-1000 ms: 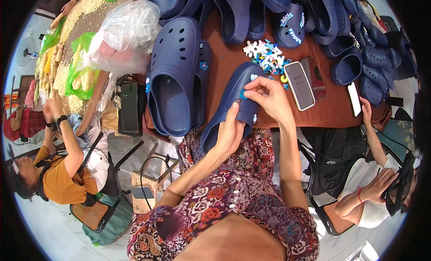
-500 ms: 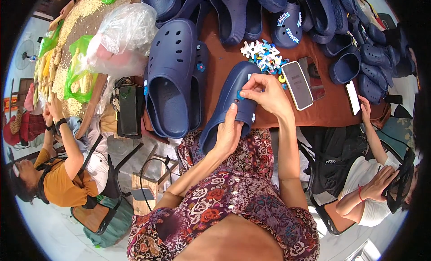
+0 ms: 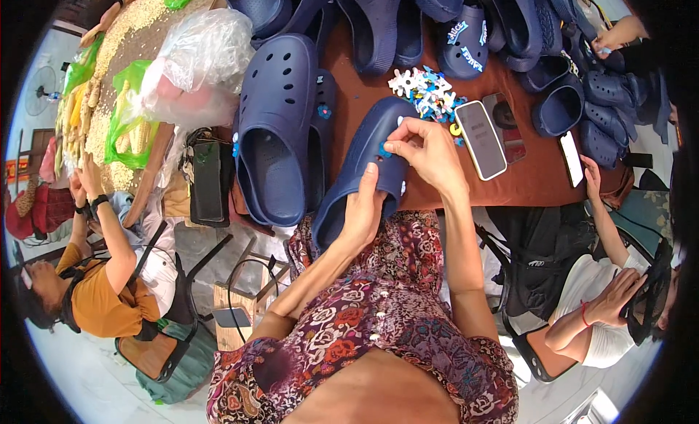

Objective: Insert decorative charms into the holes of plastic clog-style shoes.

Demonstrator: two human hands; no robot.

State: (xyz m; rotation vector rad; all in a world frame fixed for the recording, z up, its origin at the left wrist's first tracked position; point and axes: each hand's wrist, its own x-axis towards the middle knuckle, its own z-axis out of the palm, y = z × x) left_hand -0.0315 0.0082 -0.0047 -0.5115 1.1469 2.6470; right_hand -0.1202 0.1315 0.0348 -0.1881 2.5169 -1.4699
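Note:
A navy clog (image 3: pixel 354 162) tilts at the table's near edge, its toe pointing away from me. My left hand (image 3: pixel 364 211) grips it at the opening, thumb on top and fingers inside. Pinched between thumb and finger of my right hand (image 3: pixel 426 151) is a small blue shoe charm (image 3: pixel 384 150), against the clog's upper beside a vent hole. Light-coloured charms sit on the clog's right side. Just beyond lies a pile of white, blue and yellow charms (image 3: pixel 424 92). To the left stands a larger pair of navy clogs (image 3: pixel 280 122), with a blue flower charm (image 3: pixel 325 112) on one.
Several more navy clogs (image 3: pixel 371 30) line the back and right of the brown-covered table (image 3: pixel 437 197). A white-edged phone (image 3: pixel 480 140) lies right of my right hand. A plastic bag (image 3: pixel 196 67) and black wallet (image 3: pixel 211 180) are at left. People sit on both sides.
The clog and both hands have shifted slightly left. The right hand still pinches the charm at the upper. Another person's hand has appeared over the clogs at the far right.

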